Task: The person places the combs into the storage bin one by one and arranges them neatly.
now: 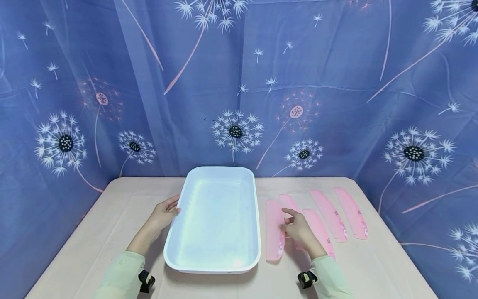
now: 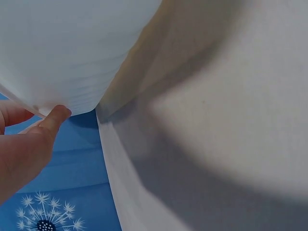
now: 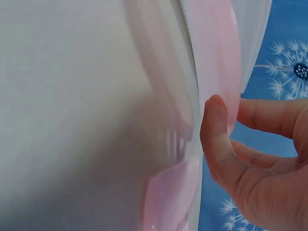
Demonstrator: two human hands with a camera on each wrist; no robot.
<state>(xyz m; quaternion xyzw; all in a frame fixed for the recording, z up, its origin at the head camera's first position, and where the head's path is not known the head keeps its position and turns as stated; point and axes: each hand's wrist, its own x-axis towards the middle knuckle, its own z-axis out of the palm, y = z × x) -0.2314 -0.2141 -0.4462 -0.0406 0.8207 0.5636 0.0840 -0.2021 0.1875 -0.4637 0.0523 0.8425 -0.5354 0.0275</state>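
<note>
A white plastic tub (image 1: 216, 224) stands near the middle of the table. My left hand (image 1: 163, 214) grips its left rim, the thumb (image 2: 58, 115) on the outside wall and the other fingers partly hidden. Between thumb and fingers, my right hand (image 1: 296, 228) pinches a pink comb (image 1: 274, 232) by its edge, just right of the tub. In the right wrist view this comb (image 3: 219, 53) is raised over the table, with its fine teeth along one side. Another pink comb (image 1: 290, 202) lies partly covered by the right hand.
More pink combs lie to the right: one near the right forearm (image 1: 320, 230), another behind it (image 1: 328, 214), and one farthest right (image 1: 351, 212). A pale cloth covers the table (image 1: 388, 265). A blue dandelion-print curtain (image 1: 186, 124) hangs along the back and sides.
</note>
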